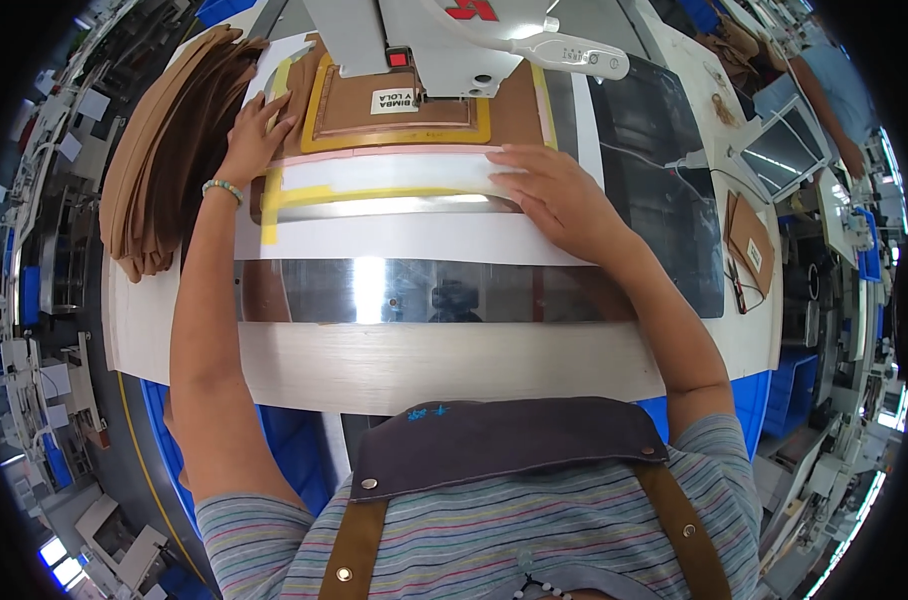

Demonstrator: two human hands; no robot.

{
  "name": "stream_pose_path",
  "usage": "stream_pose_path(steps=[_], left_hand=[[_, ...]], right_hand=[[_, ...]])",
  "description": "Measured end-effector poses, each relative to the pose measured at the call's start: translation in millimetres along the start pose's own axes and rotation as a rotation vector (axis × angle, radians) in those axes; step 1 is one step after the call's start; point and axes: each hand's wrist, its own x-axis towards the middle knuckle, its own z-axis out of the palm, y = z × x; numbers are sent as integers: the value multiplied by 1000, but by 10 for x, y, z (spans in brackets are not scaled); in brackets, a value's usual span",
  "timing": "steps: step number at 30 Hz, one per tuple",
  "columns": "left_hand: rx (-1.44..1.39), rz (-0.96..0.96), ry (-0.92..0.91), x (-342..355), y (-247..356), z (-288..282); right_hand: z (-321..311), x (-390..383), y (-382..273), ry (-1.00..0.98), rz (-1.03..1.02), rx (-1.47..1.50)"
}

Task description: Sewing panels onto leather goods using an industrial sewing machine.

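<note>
Under the head of a white sewing machine (439,45) lies a brown panel (344,115) with a white printed label (395,101) on it. A yellow frame (399,143) surrounds the label area. My left hand (257,137) rests at the left edge of the panel, fingers spread over the yellow tape strip there. My right hand (559,200) lies flat with fingers stretched out, on the white sheet (404,236) in front of the frame. Neither hand grips anything. The needle area is partly hidden behind the machine head.
A thick stack of brown pieces (164,150) stands at the left. A shiny metal plate (434,290) spans the table's front part. To the right are a dark plate (659,190), a labelled brown piece (751,245) and small scissors (738,287). Another person (824,90) is at the far right.
</note>
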Motion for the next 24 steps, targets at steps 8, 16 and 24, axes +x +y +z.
stream_pose_path(steps=[8, 16, 24], left_hand=[[-460, -14, -28, 115, 483, 193], [-179, 91, 104, 66, 1435, 415], [-365, 129, 329, 131, 2032, 693]], right_hand=[[303, 562, -182, 69, 141, 26], [121, 159, 151, 87, 267, 72], [-88, -167, 381, 131, 343, 5]])
